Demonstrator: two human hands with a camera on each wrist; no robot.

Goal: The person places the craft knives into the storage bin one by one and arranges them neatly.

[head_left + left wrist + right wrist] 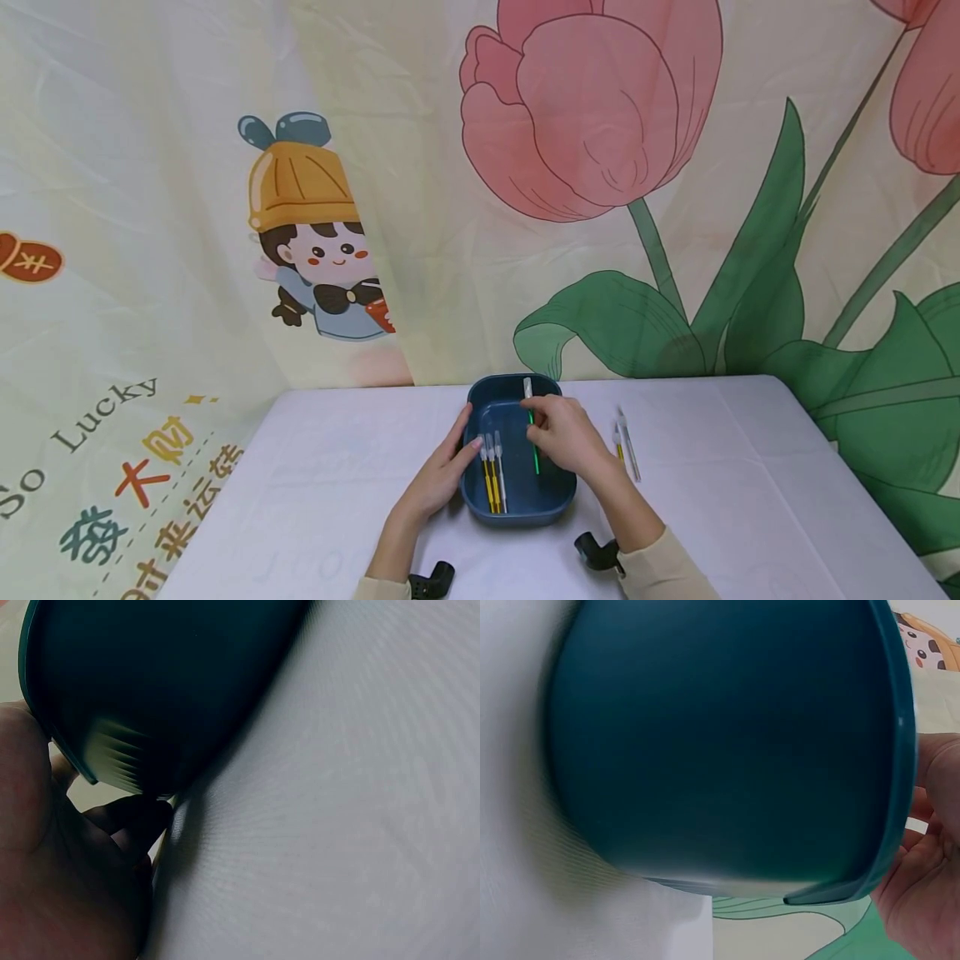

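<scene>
A dark blue plastic box (540, 502) stands on the table; its outer wall fills much of both wrist views. My left hand (437, 479) grips its left side, thumb over the rim and fingers along the outside. Over the right half of the box, my right hand (566, 435) pinches a slim green pen (536, 460) with a clear whitish cap end, pointing away from me. Inside at the left lie two yellow pens (489, 485) and a whitish pen (501, 479), side by side. The right wrist view hides the green pen behind the box wall.
Right of the box, a yellow pen (619, 448) and a whitish pen (630, 446) lie on the white-covered table (720, 500). Behind the table hangs a printed cloth (420, 250) with tulips and a cartoon child. Both wrists carry black cameras.
</scene>
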